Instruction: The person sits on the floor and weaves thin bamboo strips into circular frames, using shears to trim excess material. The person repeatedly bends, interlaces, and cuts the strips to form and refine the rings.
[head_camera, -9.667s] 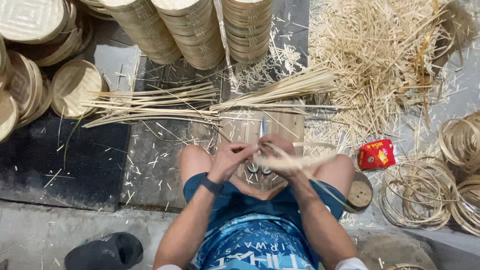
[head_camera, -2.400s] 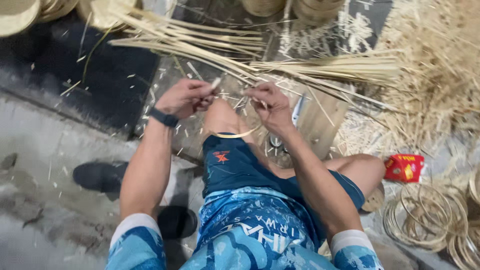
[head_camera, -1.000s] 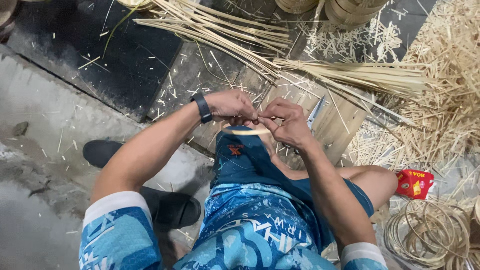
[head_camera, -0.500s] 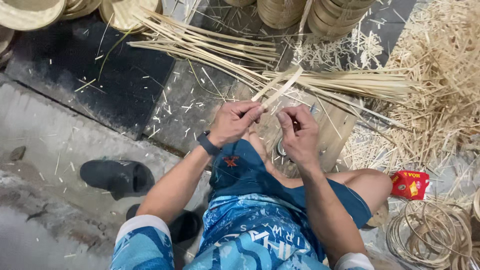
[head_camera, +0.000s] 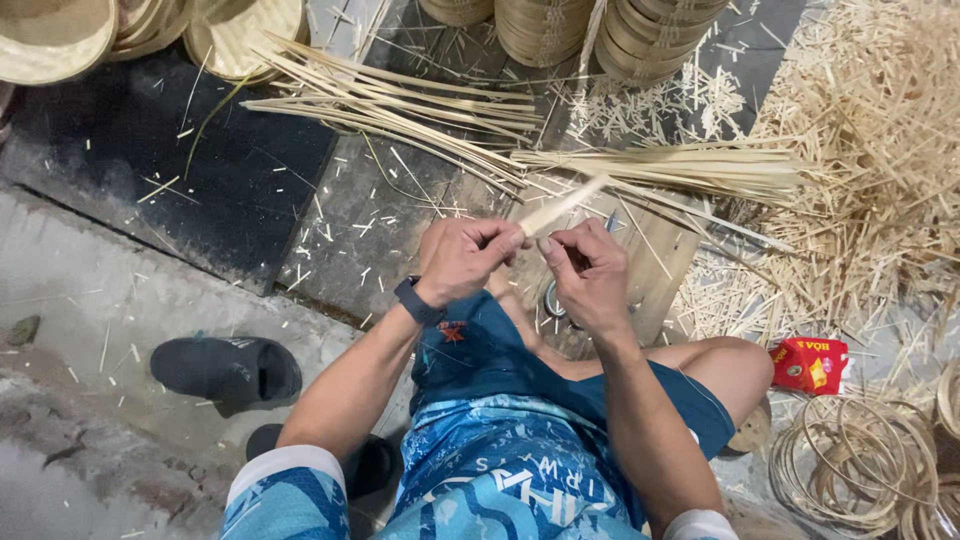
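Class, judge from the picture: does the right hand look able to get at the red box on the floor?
Probably yes. The red box lies beside the right knee with nothing over it, but the right hand is holding a bamboo strip.

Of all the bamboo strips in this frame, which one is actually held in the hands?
The single pale strip pinched between the left hand and right hand, angled up to the right. The other strips lie in loose bundles on the floor beyond.
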